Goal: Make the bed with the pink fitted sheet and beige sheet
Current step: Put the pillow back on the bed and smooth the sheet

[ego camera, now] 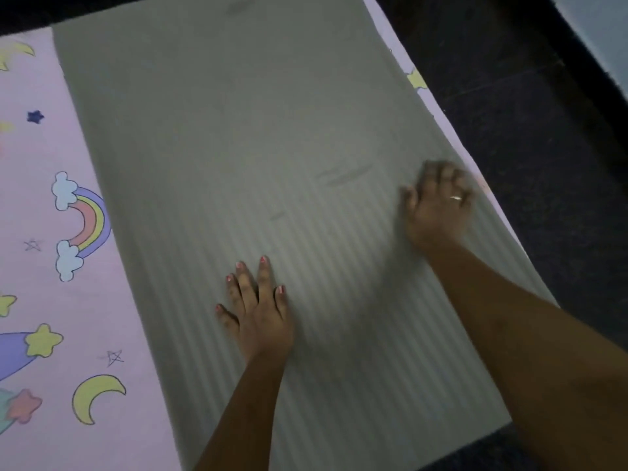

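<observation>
The beige sheet (238,130) lies as a long striped band over the pink sheet (34,300), running from 12 o'clock down to 5 o'clock in the view. The pink sheet is already on the bed and shows bare along the 9 o'clock side, with its rainbow (85,226) and moon (97,396) prints, and as a thin strip along the beige sheet's 3 o'clock edge. Beyond that strip is dark floor (543,164).

The left hand (260,311) rests on the beige sheet at about 6 o'clock from the centre. It is released, with the fingers straight and spread and the palm down, grasping nothing. Held this way it likely pins the cloth, so the band does not slide while the other hand works.

The right hand (438,205) sits at 3 o'clock, on the beige sheet just inside its edge, with a ring (455,198) on one finger. It is smeared by blur, so its fingers are hard to read. It seems to lie flat and unclenched, holding nothing, probably sweeping creases outward towards that edge.

A few faint wrinkles show at 1 o'clock from the left hand, between the two hands and further up. They explain the flat palms: the step in hand looks like smoothing. The band covers only part of the bed and looks folded, so spreading it over the 9 o'clock side is probably not yet done. A sweep that is too hard could drag the band off the 3 o'clock edge towards the floor.
</observation>
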